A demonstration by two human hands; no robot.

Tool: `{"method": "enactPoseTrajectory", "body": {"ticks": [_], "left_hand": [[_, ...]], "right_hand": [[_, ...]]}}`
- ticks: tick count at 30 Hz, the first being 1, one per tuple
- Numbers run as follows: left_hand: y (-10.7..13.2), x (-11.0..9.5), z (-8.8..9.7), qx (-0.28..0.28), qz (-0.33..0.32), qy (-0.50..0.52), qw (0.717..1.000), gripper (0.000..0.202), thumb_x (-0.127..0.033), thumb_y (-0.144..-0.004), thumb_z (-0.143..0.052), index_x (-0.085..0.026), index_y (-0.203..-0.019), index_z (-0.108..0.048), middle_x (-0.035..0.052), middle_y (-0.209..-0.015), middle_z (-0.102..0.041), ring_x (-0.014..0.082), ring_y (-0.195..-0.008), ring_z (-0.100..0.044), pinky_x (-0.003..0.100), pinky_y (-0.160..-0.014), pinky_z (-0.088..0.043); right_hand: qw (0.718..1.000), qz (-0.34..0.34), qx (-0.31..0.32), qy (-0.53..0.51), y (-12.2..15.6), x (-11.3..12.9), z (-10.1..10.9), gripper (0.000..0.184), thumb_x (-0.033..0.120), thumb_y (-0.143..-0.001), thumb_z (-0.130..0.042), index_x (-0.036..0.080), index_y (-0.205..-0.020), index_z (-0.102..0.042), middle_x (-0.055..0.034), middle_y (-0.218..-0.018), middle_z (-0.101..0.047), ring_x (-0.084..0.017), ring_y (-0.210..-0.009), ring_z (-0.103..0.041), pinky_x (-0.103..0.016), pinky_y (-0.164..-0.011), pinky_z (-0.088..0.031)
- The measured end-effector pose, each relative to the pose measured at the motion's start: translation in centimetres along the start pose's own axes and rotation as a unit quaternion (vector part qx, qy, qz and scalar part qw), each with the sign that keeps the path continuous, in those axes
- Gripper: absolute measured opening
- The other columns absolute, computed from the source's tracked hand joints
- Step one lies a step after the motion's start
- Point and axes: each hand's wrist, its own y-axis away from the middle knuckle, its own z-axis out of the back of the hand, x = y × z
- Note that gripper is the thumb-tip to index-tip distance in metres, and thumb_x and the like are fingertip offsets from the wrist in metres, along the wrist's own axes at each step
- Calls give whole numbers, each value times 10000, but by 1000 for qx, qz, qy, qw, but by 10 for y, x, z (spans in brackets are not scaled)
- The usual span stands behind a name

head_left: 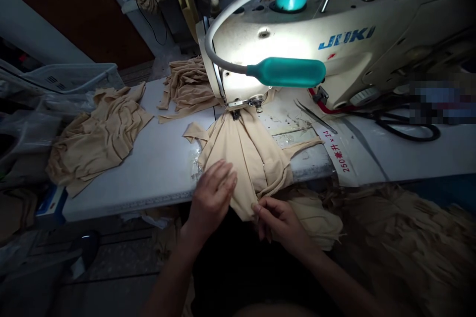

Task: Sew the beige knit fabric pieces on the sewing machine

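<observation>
A beige piece of knit garment (243,158) lies gathered under the presser foot (235,114) of a sewing machine (297,34) and spreads toward me over the table edge. My left hand (212,192) rests on the left side of the cloth, its fingers lying forward along the surface. At the garment's lower edge, my right hand (277,215) pinches the fabric between thumb and fingertips. A narrow strip of the same cloth reaches out to the right, and a short flap sticks out on the left. The needle is hard to make out.
Beige cloth piles (100,133) lie on the table's left, with another stack (188,84) behind. Tweezers (316,116) and black-handled scissors (405,126) lie at right. A teal lamp (292,72) hangs before the machine head. More fabric (416,237) is heaped below right.
</observation>
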Motion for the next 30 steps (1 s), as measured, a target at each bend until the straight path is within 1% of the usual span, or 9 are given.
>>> {"method": "enactPoseTrajectory", "body": {"ticks": [3, 8, 12, 14, 17, 20, 23, 26, 30], "left_hand": [[1, -10, -8, 43, -44, 26, 998, 422, -92, -1010, -635, -174, -1424, -609, 133, -1388, -704, 307, -1403, -582, 484, -1120, -553], [4, -16, -16, 48, -41, 2, 998, 429, -139, -1028, -624, -172, -1454, -601, 135, -1351, -727, 298, -1293, -637, 472, -1055, -561], [5, -17, -17, 49, -39, -12, 998, 405, -162, -1035, -615, -178, -1439, -618, 129, -1297, -745, 288, -1235, -651, 460, -1017, -543], [5, -16, -17, 50, -43, -15, 998, 390, -164, -1031, -621, -174, -1421, -631, 128, -1285, -746, 289, -1228, -649, 456, -1007, -539], [4, -14, -17, 49, -48, -16, 998, 379, -167, -1031, -622, -190, -1409, -641, 123, -1285, -744, 281, -1228, -648, 450, -1011, -537], [3, -13, -17, 41, -57, -16, 997, 360, -165, -1029, -622, -191, -1387, -654, 117, -1275, -748, 279, -1210, -656, 445, -1000, -544], [3, -12, -16, 38, -56, -13, 998, 324, -168, -1021, -628, -175, -1342, -674, 119, -1259, -751, 289, -1188, -665, 448, -973, -560], [2, -12, -15, 38, -46, 0, 998, 304, -180, -1015, -639, -168, -1315, -685, 118, -1242, -753, 289, -1177, -674, 447, -961, -575], [-6, -4, -15, 12, -40, 18, 999, 267, -175, -1022, -623, -157, -1279, -694, 123, -1226, -754, 276, -1235, -676, 424, -1017, -587]], "right_hand": [[1000, 6, -2, 5, -2, 0, 4, 520, 690, -959, -651, 193, -806, -618, 11, -525, -624, -112, -427, -504, -236, -449, -383], [1000, -3, 11, 29, -8, -5, 7, 514, 691, -967, -636, 202, -811, -609, 11, -530, -629, -109, -417, -462, -243, -440, -327], [985, 44, 10, 166, -7, -2, 12, 487, 602, -1045, -553, 210, -768, -631, -13, -582, -654, -148, -498, -546, -272, -506, -378], [945, 110, 4, 308, -4, 6, 17, 461, 508, -1073, -535, 212, -743, -662, -38, -649, -685, -171, -577, -599, -289, -565, -403], [840, 226, -37, 491, -4, 27, 29, 348, 380, -1075, -550, 219, -835, -743, -66, -762, -723, -188, -655, -627, -310, -636, -437], [748, 343, -46, 567, -15, 53, 41, 255, 266, -1082, -535, 222, -1101, -786, -101, -988, -772, -228, -864, -684, -352, -818, -511], [674, 420, 17, 607, -33, 74, 50, 341, 235, -1078, -548, 202, -1388, -686, -139, -1373, -710, -305, -1256, -625, -460, -1058, -490], [622, 437, 83, 644, -43, 83, 58, 478, 294, -1068, -582, 160, -1527, -576, -162, -1541, -610, -338, -1457, -501, -518, -1152, -461], [591, 427, 119, 674, -45, 86, 68, 566, 345, -1059, -591, 174, -1592, -511, -160, -1595, -566, -335, -1501, -481, -520, -1144, -496]]}}
